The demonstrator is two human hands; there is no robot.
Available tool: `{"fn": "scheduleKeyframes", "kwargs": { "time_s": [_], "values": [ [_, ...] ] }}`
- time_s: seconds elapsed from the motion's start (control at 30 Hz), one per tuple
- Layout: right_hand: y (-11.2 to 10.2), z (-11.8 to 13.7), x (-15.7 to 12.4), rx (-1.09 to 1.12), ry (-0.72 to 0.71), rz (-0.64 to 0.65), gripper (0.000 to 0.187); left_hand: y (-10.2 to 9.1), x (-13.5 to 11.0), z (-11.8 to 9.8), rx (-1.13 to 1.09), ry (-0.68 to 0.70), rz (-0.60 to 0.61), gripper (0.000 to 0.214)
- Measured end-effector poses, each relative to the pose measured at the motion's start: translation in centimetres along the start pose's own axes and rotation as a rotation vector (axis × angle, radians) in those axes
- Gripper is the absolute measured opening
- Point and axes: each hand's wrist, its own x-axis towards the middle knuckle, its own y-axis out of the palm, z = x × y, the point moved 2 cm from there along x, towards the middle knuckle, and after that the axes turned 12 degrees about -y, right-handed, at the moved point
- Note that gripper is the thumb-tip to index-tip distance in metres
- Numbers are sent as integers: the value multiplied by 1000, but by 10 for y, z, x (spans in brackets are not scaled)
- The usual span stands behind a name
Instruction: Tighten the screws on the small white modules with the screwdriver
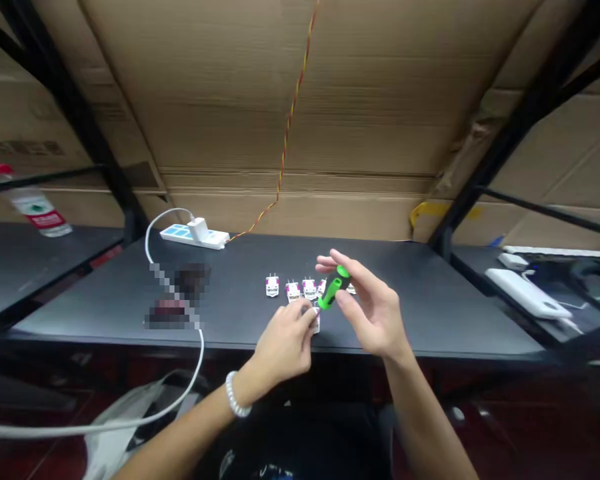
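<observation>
My right hand (375, 313) has its thumb and fingers around the handle of a green and black screwdriver (334, 287). The tool slants down and left toward my left hand (287, 337). There my closed fingers hold a small white plug piece (317, 325) near the front edge of the table, and they hide much of it. The screwdriver's tip meets this piece, though the exact contact is too small to make out. Just beyond my hands lie several similar white pieces with prongs and purple parts, such as the plug piece (273, 286) at the left.
A white power strip (195, 235) with a charger and white cable (200, 353) sits at the back left. Pixelated items (177, 297) lie left of my hands. Black shelf posts (485, 160) flank the dark table (450, 313). A bottle (40, 210) stands far left.
</observation>
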Motion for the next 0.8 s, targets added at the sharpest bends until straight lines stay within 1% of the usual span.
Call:
{"fn": "scheduleKeyframes", "kwargs": {
  "time_s": [0.07,0.17,0.23,0.3,0.37,0.43,0.47,0.57,0.63,0.7,0.8],
  "values": [
    [-1,1,1,-12,-3,7,53,0,0,0,1,2,2,24],
    [-3,4,4,-184,-90,-66,45,0,0,0,13,-1,-5,23],
    [-3,6,5,-253,-119,-89,45,0,0,0,10,-7,-9,22],
    [-2,6,5,-215,-93,-40,51,0,0,0,-8,-10,-6,25],
    [-1,7,5,-124,-54,19,57,0,0,0,-23,-5,2,26],
    [-1,7,5,-91,-47,40,58,0,1,0,-21,3,4,26],
    [-2,7,5,-120,-56,25,55,0,1,0,-16,5,3,25],
    [-4,8,7,-299,-112,-67,44,1,1,1,-12,7,4,26],
    [-4,8,8,-359,-135,-102,43,1,1,2,-13,-4,0,25],
    [-4,7,7,-296,-114,-59,47,2,0,2,-17,-8,0,24],
    [-2,7,6,-122,-62,21,56,2,0,2,-19,-6,1,23]
  ]
}}
